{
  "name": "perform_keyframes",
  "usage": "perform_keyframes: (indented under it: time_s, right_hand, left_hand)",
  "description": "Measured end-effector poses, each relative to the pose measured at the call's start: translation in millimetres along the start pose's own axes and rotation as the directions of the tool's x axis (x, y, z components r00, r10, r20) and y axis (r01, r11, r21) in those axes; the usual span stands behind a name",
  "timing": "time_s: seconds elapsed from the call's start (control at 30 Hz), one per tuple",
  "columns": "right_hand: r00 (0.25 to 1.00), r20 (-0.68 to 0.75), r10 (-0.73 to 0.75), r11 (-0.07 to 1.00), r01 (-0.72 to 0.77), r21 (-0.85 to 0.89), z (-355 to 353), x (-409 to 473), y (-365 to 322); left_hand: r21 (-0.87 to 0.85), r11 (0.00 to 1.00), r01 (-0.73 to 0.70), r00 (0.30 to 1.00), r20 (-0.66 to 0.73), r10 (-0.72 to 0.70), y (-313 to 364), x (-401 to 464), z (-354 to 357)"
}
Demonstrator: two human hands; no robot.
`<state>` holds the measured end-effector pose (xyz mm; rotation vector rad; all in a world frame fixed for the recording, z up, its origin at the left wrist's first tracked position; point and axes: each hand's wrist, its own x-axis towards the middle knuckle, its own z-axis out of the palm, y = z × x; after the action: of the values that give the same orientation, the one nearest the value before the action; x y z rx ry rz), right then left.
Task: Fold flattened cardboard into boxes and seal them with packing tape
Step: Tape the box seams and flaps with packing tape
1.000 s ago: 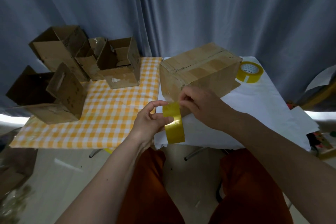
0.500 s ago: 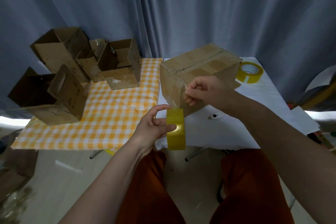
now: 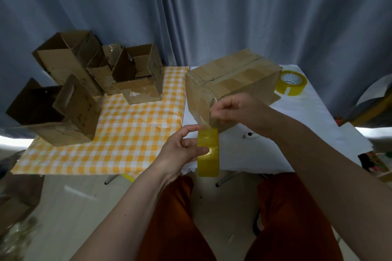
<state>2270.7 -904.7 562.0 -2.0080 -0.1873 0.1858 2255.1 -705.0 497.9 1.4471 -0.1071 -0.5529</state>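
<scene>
A closed cardboard box point(image 3: 231, 82) sits on the white-covered worktop point(image 3: 314, 121), near its front edge. The left hand point(image 3: 182, 150) grips a yellow tape roll point(image 3: 208, 151) just in front of the box. The right hand point(image 3: 235, 108) pinches the clear tape strip point(image 3: 204, 119) pulled up against the box's near corner.

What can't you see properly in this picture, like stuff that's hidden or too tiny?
Head view only:
- Closed box: its near side is partly hidden by the right hand.
- Pulled tape strip from the held tape roll: clear and thin, its end lost behind the right hand's fingers.
- Held roll's core: seen edge-on, left hand covers it.
- Small white thing on the table: too small to tell.
</scene>
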Motion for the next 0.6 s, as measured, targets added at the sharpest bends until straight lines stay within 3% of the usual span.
perform_keyframes:
  time_s: [0.1,0.43,0.6]
  right_hand:
    - [0.960,-0.270,-0.072,0.997,0.073,-0.008,1,4,-2]
    - [0.963,-0.253,-0.097,0.995,0.100,-0.003,6,6,-1]
    - [0.985,-0.156,-0.075,0.996,0.068,-0.052,16,2,7]
  left_hand:
    - [-0.016,1.000,0.005,1.000,0.007,-0.005,0,0,-1]
    - [-0.014,1.000,0.022,1.000,0.022,-0.021,3,1,0]
    - [0.008,1.000,0.012,0.999,0.040,-0.012,7,0,3]
